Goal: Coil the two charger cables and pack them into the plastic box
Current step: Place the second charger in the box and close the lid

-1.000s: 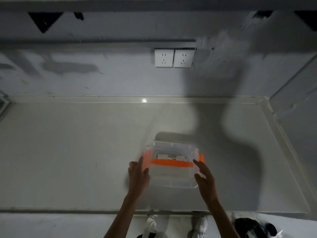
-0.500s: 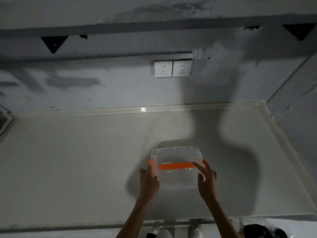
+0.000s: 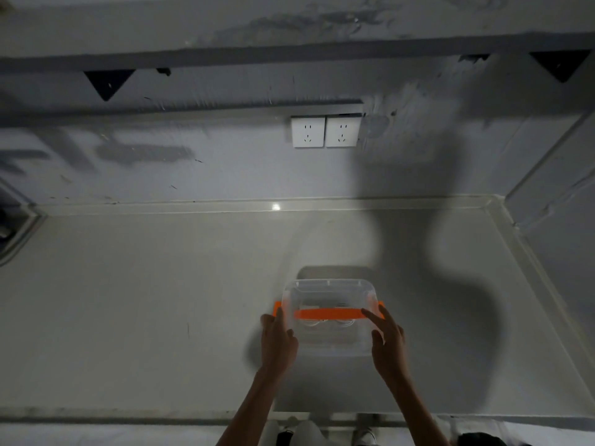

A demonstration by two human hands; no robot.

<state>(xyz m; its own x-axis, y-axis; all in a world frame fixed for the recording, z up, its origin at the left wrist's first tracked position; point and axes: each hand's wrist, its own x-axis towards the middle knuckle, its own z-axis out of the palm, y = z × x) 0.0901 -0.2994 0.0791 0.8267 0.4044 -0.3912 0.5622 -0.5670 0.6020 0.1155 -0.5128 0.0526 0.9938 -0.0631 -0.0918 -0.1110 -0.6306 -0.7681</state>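
Observation:
A clear plastic box [image 3: 328,289] with its lid on and an orange handle [image 3: 328,313] across the top stands on the pale counter [image 3: 145,300], near the front edge. Through its wall I make out white coiled cables [image 3: 325,324], faint and blurred. My left hand [image 3: 277,342] presses against the box's left side by the orange latch. My right hand [image 3: 388,344] holds the right side, index finger lying on the orange handle, thumb against the wall. The box sits clamped between the two hands.
Two white wall sockets [image 3: 325,132] sit on the back wall above the counter. A side wall [image 3: 560,194] closes the right end. A dark recessed rim [image 3: 16,230] shows at the far left. My shadow falls across the right half.
My hands went from hovering near the box with fingers spread to resting on its two sides. The box now sits a little farther from the counter's front edge.

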